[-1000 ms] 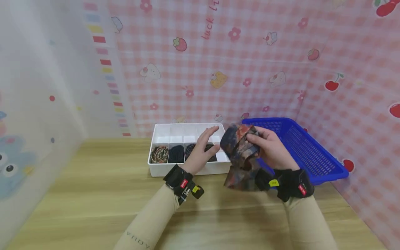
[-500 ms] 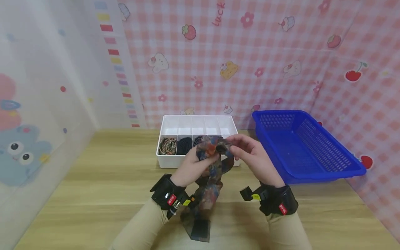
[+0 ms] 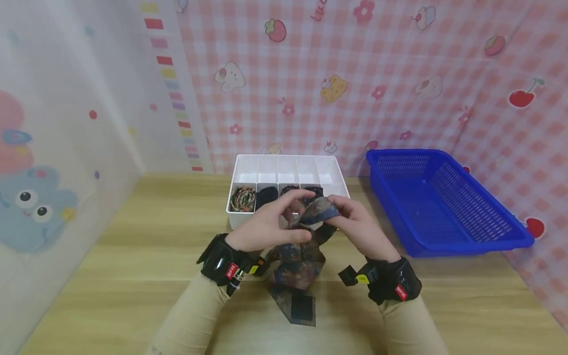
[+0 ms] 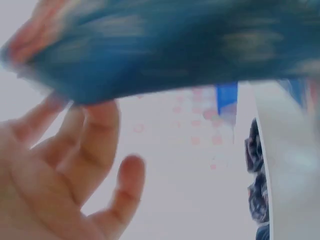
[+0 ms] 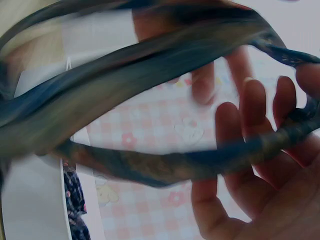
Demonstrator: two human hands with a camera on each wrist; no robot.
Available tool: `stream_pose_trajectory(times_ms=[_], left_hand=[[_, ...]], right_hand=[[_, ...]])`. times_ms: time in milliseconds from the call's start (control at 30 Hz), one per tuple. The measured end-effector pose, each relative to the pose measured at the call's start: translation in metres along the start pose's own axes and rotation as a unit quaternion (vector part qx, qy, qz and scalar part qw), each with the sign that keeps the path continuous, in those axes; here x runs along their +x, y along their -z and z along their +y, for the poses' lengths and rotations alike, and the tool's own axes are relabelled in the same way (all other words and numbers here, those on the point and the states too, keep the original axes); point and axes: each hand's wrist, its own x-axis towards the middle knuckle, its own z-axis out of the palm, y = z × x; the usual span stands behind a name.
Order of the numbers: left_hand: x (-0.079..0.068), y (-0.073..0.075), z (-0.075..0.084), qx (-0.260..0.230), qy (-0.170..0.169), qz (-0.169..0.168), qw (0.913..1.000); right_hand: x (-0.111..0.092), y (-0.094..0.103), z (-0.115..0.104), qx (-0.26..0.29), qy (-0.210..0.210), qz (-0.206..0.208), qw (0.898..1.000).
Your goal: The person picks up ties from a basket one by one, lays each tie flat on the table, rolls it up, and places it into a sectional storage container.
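Note:
A dark necktie (image 3: 298, 273), patterned in brown, blue and rust, hangs between both hands above the table. Its wide end, with a black square patch, trails toward the near edge. My left hand (image 3: 255, 228) reaches round the folded upper part, thumb and forefinger spread in a curve on either side of it. In the left wrist view, the cloth (image 4: 175, 42) is blurred and crosses above the curled fingers. On the right, my right hand (image 3: 361, 229) pinches the top of the fold. The right wrist view shows a loop of the tie (image 5: 150, 80) passing across that hand's fingers.
Behind the hands stands a white divided box (image 3: 286, 159). Its front compartments hold several rolled ties, one a multicoloured roll (image 3: 243, 199) and one a black roll (image 3: 267, 195). A blue slotted basket (image 3: 461, 202) sits at the right, near the patterned wall covering.
The right hand has brought the necktie from beside the basket to the middle. My left hand gripped it, then widened its thumb and fingers round the fold. The view has shifted.

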Motion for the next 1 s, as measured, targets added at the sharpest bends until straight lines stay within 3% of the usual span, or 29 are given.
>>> stream_pose_trajectory(times_ms=[100, 167, 233, 267, 300, 333, 400, 467, 533, 567, 633, 667, 700, 733, 767, 833, 900, 933, 967, 1000], left_hand=[[0.0, -0.001, 0.004, 0.063, -0.014, 0.0, 0.9979], [-0.002, 0.004, 0.006, 0.051, -0.031, 0.035, 0.9976], [-0.007, 0.013, 0.01, -0.021, -0.038, 0.099, 0.9941], [-0.01, 0.019, 0.012, -0.085, -0.034, 0.14, 0.9859], [-0.014, 0.027, 0.014, -0.156, -0.035, 0.185, 0.9698], [-0.019, 0.036, 0.016, -0.24, -0.04, 0.227, 0.943], [-0.031, 0.056, 0.021, -0.383, -0.062, 0.305, 0.87], [-0.048, 0.077, 0.024, -0.516, -0.099, 0.36, 0.7708], [-0.067, 0.098, 0.024, -0.609, -0.145, 0.374, 0.6846], [-0.076, 0.107, 0.024, -0.641, -0.168, 0.377, 0.6473], [-0.092, 0.121, 0.022, -0.689, -0.204, 0.378, 0.5833], [-0.098, 0.126, 0.021, -0.696, -0.216, 0.381, 0.5695], [-0.102, 0.13, 0.018, -0.694, -0.224, 0.381, 0.5676], [-0.105, 0.133, 0.015, -0.691, -0.228, 0.38, 0.5713], [-0.107, 0.135, 0.012, -0.681, -0.218, 0.388, 0.5821], [-0.109, 0.136, 0.006, -0.654, -0.185, 0.395, 0.6182], [-0.111, 0.135, -0.002, -0.624, -0.145, 0.399, 0.656], [-0.112, 0.134, -0.005, -0.613, -0.127, 0.4, 0.6691], [-0.113, 0.134, -0.007, -0.6, -0.108, 0.408, 0.6798], [-0.115, 0.134, -0.009, -0.59, -0.095, 0.416, 0.6859]], right_hand=[[-0.002, -0.004, -0.005, 0.001, 0.018, 0.015, 1.0], [-0.003, -0.006, -0.006, -0.002, 0.015, 0.027, 1.0], [-0.003, -0.005, -0.006, -0.01, 0.002, 0.032, 0.999], [-0.004, -0.002, -0.005, -0.014, -0.007, 0.032, 0.999], [-0.005, 0.002, -0.005, -0.019, -0.012, 0.03, 0.999], [-0.006, 0.007, -0.005, -0.024, -0.012, 0.024, 0.999], [-0.01, 0.021, -0.004, -0.012, -0.011, 0.024, 1.0], [-0.016, 0.038, -0.003, 0.052, 0.011, 0.028, 0.998], [-0.022, 0.056, -0.003, 0.145, 0.061, 0.014, 0.988], [-0.025, 0.064, -0.003, 0.198, 0.093, -0.001, 0.976], [-0.03, 0.079, -0.004, 0.304, 0.16, -0.055, 0.938], [-0.033, 0.085, -0.005, 0.344, 0.19, -0.083, 0.916], [-0.035, 0.09, -0.006, 0.382, 0.218, -0.112, 0.891], [-0.037, 0.095, -0.008, 0.417, 0.237, -0.135, 0.867], [-0.04, 0.098, -0.011, 0.449, 0.253, -0.154, 0.843], [-0.045, 0.105, -0.014, 0.497, 0.267, -0.203, 0.8], [-0.05, 0.112, -0.017, 0.519, 0.255, -0.25, 0.777], [-0.053, 0.116, -0.017, 0.524, 0.243, -0.266, 0.772], [-0.055, 0.12, -0.016, 0.52, 0.231, -0.28, 0.773], [-0.057, 0.125, -0.015, 0.506, 0.218, -0.289, 0.783]])
